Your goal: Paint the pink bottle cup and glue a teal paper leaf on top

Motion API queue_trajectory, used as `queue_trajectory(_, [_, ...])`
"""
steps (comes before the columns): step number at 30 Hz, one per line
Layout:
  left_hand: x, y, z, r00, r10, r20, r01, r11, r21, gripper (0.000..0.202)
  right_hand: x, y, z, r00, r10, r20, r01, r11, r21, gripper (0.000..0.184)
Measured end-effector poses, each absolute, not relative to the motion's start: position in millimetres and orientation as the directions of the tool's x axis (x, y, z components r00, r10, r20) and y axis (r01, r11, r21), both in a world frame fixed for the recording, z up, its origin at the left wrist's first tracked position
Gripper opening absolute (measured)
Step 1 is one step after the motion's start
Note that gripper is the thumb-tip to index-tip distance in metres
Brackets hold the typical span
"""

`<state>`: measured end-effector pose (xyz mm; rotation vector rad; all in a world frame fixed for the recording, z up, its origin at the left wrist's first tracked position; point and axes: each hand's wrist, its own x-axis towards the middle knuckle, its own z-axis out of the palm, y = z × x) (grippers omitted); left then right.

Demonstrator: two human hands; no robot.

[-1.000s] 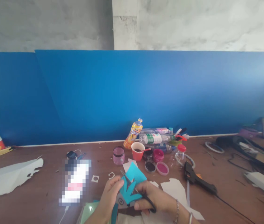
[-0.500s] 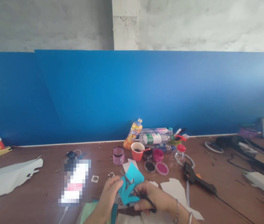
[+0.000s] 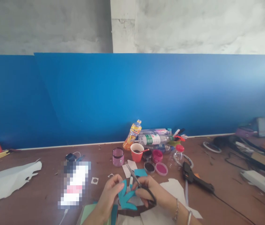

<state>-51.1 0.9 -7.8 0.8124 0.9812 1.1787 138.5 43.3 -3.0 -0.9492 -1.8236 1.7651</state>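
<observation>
My left hand (image 3: 110, 194) pinches the tip of a turquoise paper cutout (image 3: 126, 200) with several pointed, leaf-like lobes. Scissors (image 3: 134, 177) with black handles are in my right hand (image 3: 150, 189), fingers through the loops and blades pointing up and left, just beyond the cutout. Behind the blades a flat turquoise paper piece (image 3: 141, 172) lies on the table, partly hidden by my right hand. White paper with dark ring drawings shows partly beneath the cutout.
A red paper cup (image 3: 136, 154), an orange drink bottle (image 3: 132, 136), a purple jar (image 3: 118, 157) and open paint pots (image 3: 157, 156) stand ahead. A black glue gun (image 3: 195, 179) lies right. A bright, blurred-out phone (image 3: 75, 184) lies left, near white paper (image 3: 10, 179).
The upper turquoise piece has separated from the cutout and now lies lower behind my hands. The scissors have shifted up and left, clear of the cutout, which my left hand still holds.
</observation>
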Motion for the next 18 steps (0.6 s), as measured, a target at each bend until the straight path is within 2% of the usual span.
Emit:
queue_trajectory(3, [-49.8, -0.3, -12.5, 0.167, 0.968, -0.186, -0.257, 0.225, 0.94, 0.031, 131.7, 39.5, -1.3, -0.606, 0.785, -0.129, 0.174, -0.027, -0.984, 0.023])
queue_trajectory(6, [-46.5, -2.2, -14.6, 0.183, 0.971, -0.152, -0.145, 0.18, 0.973, 0.028, 126.3, 35.6, 0.4, -0.62, 0.772, -0.136, 0.189, -0.021, -0.982, 0.016])
queue_trajectory(8, [-44.4, -3.4, -14.2, 0.167, 0.976, -0.142, -0.133, 0.165, 0.977, 0.03, 124.4, 34.7, 0.4, -0.63, 0.766, -0.13, 0.183, -0.016, -0.983, 0.014])
queue_trajectory(13, [-42.4, -5.0, -10.0, 0.209, 0.948, -0.239, -0.102, 0.264, 0.959, 0.037, 123.3, 37.5, -0.3, -0.526, 0.851, 0.0, 0.005, 0.003, -1.0, 0.026])
queue_trajectory(18, [-43.6, -1.7, -9.0, 0.038, 0.976, -0.213, -0.119, 0.216, 0.969, 0.035, 122.9, 39.8, -0.3, -0.475, 0.879, 0.041, -0.011, 0.041, -0.999, 0.032])
